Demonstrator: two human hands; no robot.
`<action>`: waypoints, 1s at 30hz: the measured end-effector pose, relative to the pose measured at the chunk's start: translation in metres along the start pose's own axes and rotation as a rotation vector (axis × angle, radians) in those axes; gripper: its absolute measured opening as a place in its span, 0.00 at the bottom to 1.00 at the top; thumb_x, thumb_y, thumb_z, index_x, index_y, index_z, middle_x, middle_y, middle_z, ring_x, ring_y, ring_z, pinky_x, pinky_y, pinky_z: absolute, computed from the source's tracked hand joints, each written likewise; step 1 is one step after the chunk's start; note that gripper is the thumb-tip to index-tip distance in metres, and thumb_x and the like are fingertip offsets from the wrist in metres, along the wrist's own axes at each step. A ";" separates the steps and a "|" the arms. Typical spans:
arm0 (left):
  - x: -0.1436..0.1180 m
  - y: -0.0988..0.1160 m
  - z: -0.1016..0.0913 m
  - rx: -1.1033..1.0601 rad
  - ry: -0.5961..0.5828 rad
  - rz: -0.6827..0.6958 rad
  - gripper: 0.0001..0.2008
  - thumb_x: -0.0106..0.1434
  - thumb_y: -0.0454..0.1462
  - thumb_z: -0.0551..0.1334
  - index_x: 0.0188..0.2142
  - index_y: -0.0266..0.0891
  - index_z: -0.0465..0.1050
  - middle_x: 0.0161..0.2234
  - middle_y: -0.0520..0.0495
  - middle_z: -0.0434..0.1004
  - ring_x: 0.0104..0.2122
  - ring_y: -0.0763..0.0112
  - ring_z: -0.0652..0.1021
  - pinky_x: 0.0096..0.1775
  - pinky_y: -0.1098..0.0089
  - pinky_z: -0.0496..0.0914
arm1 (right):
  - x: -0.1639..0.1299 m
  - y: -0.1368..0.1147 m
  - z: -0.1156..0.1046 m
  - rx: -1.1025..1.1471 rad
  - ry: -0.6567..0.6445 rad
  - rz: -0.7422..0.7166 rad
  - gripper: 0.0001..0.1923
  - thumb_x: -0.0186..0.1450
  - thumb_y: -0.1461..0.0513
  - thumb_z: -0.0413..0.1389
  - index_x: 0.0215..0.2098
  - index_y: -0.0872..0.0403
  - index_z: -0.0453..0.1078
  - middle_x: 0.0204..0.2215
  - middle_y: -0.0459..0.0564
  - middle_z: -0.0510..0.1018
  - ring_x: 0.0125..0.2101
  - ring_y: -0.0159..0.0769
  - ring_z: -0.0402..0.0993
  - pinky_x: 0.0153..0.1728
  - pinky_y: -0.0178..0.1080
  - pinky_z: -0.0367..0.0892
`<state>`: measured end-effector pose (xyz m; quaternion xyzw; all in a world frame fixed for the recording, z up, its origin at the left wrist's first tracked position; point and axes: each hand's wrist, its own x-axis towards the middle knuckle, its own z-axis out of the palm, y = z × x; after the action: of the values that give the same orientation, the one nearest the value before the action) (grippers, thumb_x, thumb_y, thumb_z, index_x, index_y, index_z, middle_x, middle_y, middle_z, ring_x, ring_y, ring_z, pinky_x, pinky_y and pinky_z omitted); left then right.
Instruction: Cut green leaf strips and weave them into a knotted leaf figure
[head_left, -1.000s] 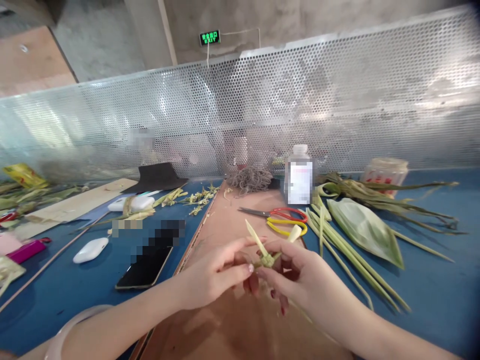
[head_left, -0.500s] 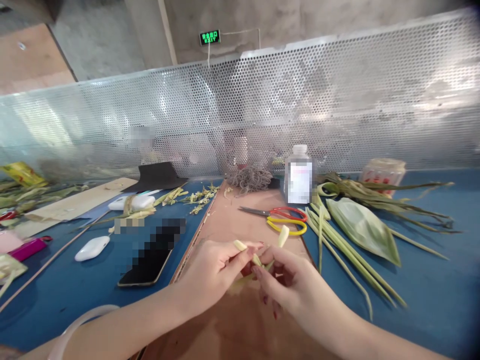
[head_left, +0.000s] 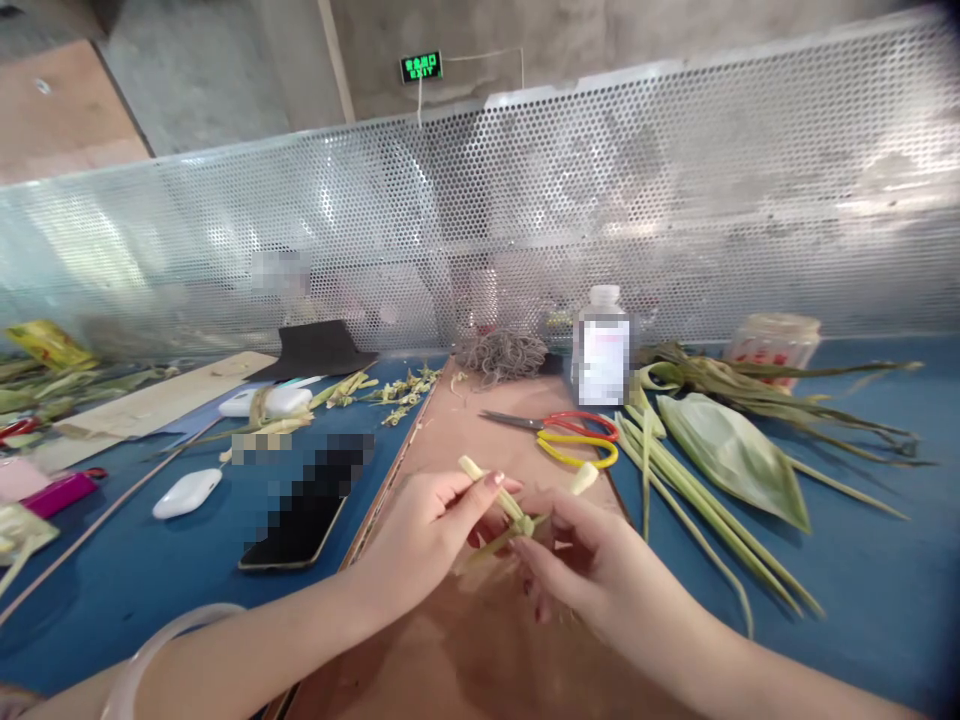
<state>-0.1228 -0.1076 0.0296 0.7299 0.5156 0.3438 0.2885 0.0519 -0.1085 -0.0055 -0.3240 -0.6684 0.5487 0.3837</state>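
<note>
Pale green leaf strips (head_left: 517,515) with a small knot-like fold hang between my two hands, above the brown board (head_left: 420,660). My left hand (head_left: 442,520) pinches one strip between thumb and fingers, its pale end poking up past the thumb. At the fold, my right hand (head_left: 585,550) grips with thumb and forefinger; another pale end sticks up behind its knuckles. Part of the strips is covered by my fingers. Just beyond my hands lie scissors (head_left: 577,435) with one red and one yellow handle.
On the blue table right are long green strips (head_left: 712,510), a broad leaf (head_left: 735,455), dried leaves (head_left: 780,390) and a jar (head_left: 772,345). Behind the scissors stand a bottle (head_left: 602,355) and grey string (head_left: 502,355). Left lie a phone (head_left: 307,520) and white case (head_left: 187,493).
My left thumb has shifted up along the strip, and the folded knot now shows between my hands. The pale end by my right hand leans further right.
</note>
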 end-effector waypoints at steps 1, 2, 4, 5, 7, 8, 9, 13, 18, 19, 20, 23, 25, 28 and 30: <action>0.001 0.000 -0.001 -0.028 0.000 -0.012 0.23 0.66 0.46 0.52 0.23 0.36 0.74 0.23 0.49 0.76 0.27 0.72 0.75 0.33 0.73 0.68 | 0.000 0.001 0.000 -0.010 0.005 -0.001 0.12 0.63 0.59 0.55 0.45 0.52 0.67 0.22 0.40 0.67 0.21 0.27 0.69 0.24 0.32 0.70; 0.003 0.000 -0.001 -0.057 -0.002 -0.023 0.22 0.66 0.47 0.52 0.24 0.36 0.74 0.24 0.49 0.77 0.27 0.72 0.75 0.33 0.73 0.68 | 0.001 0.002 -0.001 -0.014 0.010 0.001 0.15 0.62 0.60 0.56 0.47 0.52 0.66 0.23 0.40 0.67 0.22 0.28 0.69 0.25 0.32 0.71; 0.004 -0.002 -0.003 -0.108 -0.013 -0.044 0.21 0.66 0.47 0.52 0.29 0.36 0.75 0.26 0.49 0.78 0.27 0.72 0.75 0.33 0.73 0.69 | 0.001 0.003 -0.001 -0.009 0.008 0.003 0.19 0.62 0.60 0.56 0.51 0.50 0.65 0.24 0.41 0.69 0.23 0.28 0.69 0.26 0.33 0.71; 0.005 -0.002 -0.003 -0.128 -0.023 -0.054 0.20 0.66 0.47 0.52 0.31 0.36 0.76 0.26 0.49 0.78 0.27 0.72 0.75 0.33 0.73 0.69 | 0.002 0.003 -0.001 -0.010 0.000 -0.001 0.20 0.63 0.61 0.55 0.53 0.50 0.64 0.25 0.41 0.70 0.23 0.28 0.69 0.26 0.33 0.71; 0.006 -0.004 -0.004 -0.159 -0.047 -0.069 0.19 0.66 0.47 0.53 0.37 0.37 0.76 0.27 0.49 0.78 0.28 0.72 0.75 0.34 0.72 0.70 | 0.002 0.003 -0.001 -0.022 -0.015 -0.006 0.21 0.64 0.61 0.54 0.55 0.49 0.63 0.26 0.42 0.73 0.23 0.27 0.69 0.27 0.32 0.70; 0.006 -0.005 -0.004 -0.172 -0.060 -0.078 0.18 0.65 0.47 0.54 0.40 0.37 0.75 0.28 0.49 0.78 0.28 0.72 0.75 0.35 0.71 0.70 | 0.001 0.003 -0.001 -0.025 -0.018 -0.001 0.21 0.64 0.61 0.54 0.56 0.49 0.62 0.26 0.42 0.74 0.23 0.27 0.69 0.27 0.32 0.69; 0.006 -0.005 -0.003 -0.193 -0.075 -0.092 0.18 0.65 0.47 0.55 0.43 0.38 0.75 0.30 0.49 0.78 0.29 0.72 0.76 0.35 0.71 0.70 | 0.001 0.002 -0.002 -0.023 -0.021 0.006 0.22 0.64 0.61 0.54 0.57 0.49 0.62 0.27 0.43 0.74 0.22 0.27 0.69 0.27 0.33 0.69; 0.005 -0.007 -0.001 -0.327 -0.155 -0.123 0.18 0.61 0.45 0.61 0.47 0.39 0.71 0.38 0.46 0.79 0.36 0.69 0.78 0.37 0.71 0.72 | 0.001 0.002 -0.002 0.006 -0.023 0.017 0.24 0.64 0.62 0.53 0.59 0.50 0.60 0.27 0.44 0.74 0.22 0.28 0.68 0.25 0.33 0.67; 0.004 -0.006 -0.001 -0.346 -0.137 -0.091 0.15 0.60 0.44 0.62 0.45 0.40 0.72 0.38 0.47 0.79 0.35 0.69 0.78 0.36 0.71 0.73 | 0.002 0.004 -0.001 -0.015 -0.025 -0.019 0.24 0.63 0.61 0.53 0.58 0.49 0.62 0.27 0.45 0.75 0.22 0.29 0.69 0.26 0.34 0.68; 0.004 -0.006 -0.001 -0.338 -0.131 -0.097 0.15 0.60 0.44 0.61 0.44 0.40 0.73 0.38 0.47 0.79 0.35 0.69 0.78 0.36 0.71 0.73 | 0.002 0.004 -0.001 -0.013 -0.025 -0.014 0.23 0.63 0.61 0.54 0.57 0.50 0.63 0.28 0.46 0.76 0.23 0.29 0.70 0.26 0.34 0.68; 0.004 -0.005 -0.002 -0.325 -0.124 -0.102 0.15 0.61 0.44 0.61 0.44 0.40 0.73 0.37 0.47 0.79 0.35 0.69 0.78 0.36 0.72 0.72 | 0.001 0.003 -0.001 -0.008 -0.024 -0.006 0.22 0.63 0.61 0.54 0.56 0.50 0.64 0.29 0.46 0.77 0.23 0.29 0.70 0.26 0.34 0.68; 0.003 -0.004 -0.003 -0.266 -0.089 -0.098 0.15 0.62 0.44 0.59 0.45 0.39 0.74 0.34 0.48 0.78 0.34 0.70 0.77 0.36 0.73 0.72 | 0.001 0.000 -0.002 0.044 -0.031 0.031 0.24 0.63 0.60 0.54 0.58 0.51 0.62 0.29 0.46 0.77 0.23 0.29 0.69 0.27 0.35 0.68; 0.002 -0.004 -0.003 -0.250 -0.084 -0.096 0.15 0.63 0.44 0.58 0.44 0.38 0.74 0.33 0.48 0.78 0.32 0.71 0.77 0.35 0.73 0.72 | 0.001 -0.003 -0.003 0.133 -0.062 0.060 0.25 0.63 0.60 0.55 0.58 0.52 0.60 0.27 0.46 0.75 0.24 0.29 0.69 0.28 0.35 0.68; 0.001 -0.004 -0.002 -0.307 -0.124 -0.096 0.15 0.64 0.43 0.56 0.45 0.37 0.72 0.30 0.48 0.77 0.28 0.73 0.76 0.32 0.72 0.71 | 0.002 -0.004 -0.006 0.303 -0.155 0.094 0.24 0.62 0.62 0.55 0.56 0.54 0.62 0.28 0.46 0.74 0.26 0.29 0.70 0.30 0.35 0.67; 0.000 -0.003 -0.001 -0.370 -0.155 -0.080 0.16 0.65 0.42 0.55 0.47 0.36 0.71 0.28 0.48 0.77 0.26 0.73 0.77 0.31 0.72 0.71 | 0.003 -0.002 -0.008 0.387 -0.197 0.100 0.23 0.61 0.64 0.55 0.55 0.54 0.63 0.30 0.47 0.74 0.27 0.29 0.70 0.30 0.35 0.66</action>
<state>-0.1254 -0.1064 0.0285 0.6675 0.4486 0.3638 0.4700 0.0575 -0.1024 -0.0017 -0.2219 -0.5681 0.7140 0.3440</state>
